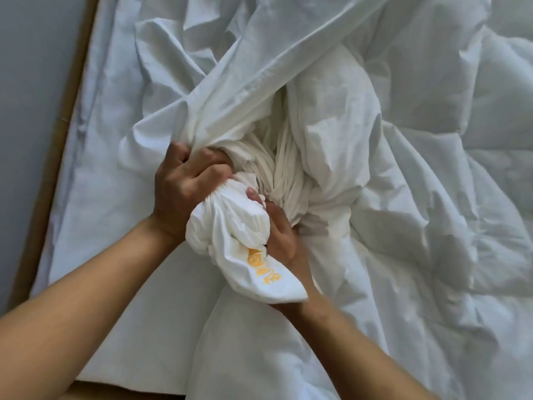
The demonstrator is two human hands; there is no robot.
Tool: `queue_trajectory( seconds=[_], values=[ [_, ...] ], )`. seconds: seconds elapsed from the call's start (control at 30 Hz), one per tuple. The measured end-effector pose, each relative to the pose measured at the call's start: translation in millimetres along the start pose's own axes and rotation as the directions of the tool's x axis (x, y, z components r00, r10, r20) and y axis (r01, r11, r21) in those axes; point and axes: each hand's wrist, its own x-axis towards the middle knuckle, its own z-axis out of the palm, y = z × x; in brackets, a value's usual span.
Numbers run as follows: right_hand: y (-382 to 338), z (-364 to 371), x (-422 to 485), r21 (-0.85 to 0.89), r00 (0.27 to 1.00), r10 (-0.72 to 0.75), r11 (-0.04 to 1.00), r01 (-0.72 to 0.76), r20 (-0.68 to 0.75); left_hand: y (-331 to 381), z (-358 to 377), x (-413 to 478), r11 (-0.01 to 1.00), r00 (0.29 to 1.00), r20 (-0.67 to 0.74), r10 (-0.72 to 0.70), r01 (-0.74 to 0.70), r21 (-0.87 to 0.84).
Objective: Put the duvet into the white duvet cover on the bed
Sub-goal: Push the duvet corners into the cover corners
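Both forearms reach in from the bottom of the frame and meet at centre. The left hand [184, 180] is a tight fist, knuckles up, fingers curled round a gathered band of the cover [259, 59], which stretches taut toward the upper right. Just beside it, the right hand [278, 230] wraps its fingers round a bunched corner [230, 226] with yellow print [264, 265]; whether that wad is cover or duvet I cannot tell. The bed [95, 212] lies flat between the hands and a wooden frame [54, 145] along the left edge. The duvet [447, 197], puffy and quilted, fills the right side. The cover is smooth, creased cotton.
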Motion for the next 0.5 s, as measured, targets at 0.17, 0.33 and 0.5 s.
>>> queue_trajectory(
  seconds=[0.17, 0.33, 0.5],
  values=[
    [5, -3, 1, 0.053, 0.998, 0.054, 0.997, -0.052, -0.043, 2, -21, -3, 0.997, 0.954, 0.297, 0.049, -0.063, 0.039],
    [8, 6, -5, 0.033, 0.996, 0.028, 0.999, -0.026, -0.079, 9, -76, -24, 0.947, 0.829, 0.526, -0.190, 0.296, -0.125],
    [6, 10, -3, -0.026, 0.997, 0.007, 1.000, -0.009, -0.075, 62, -65, -28, -0.157, 0.095, 0.383, -0.919, 0.802, -0.577]
  ],
)
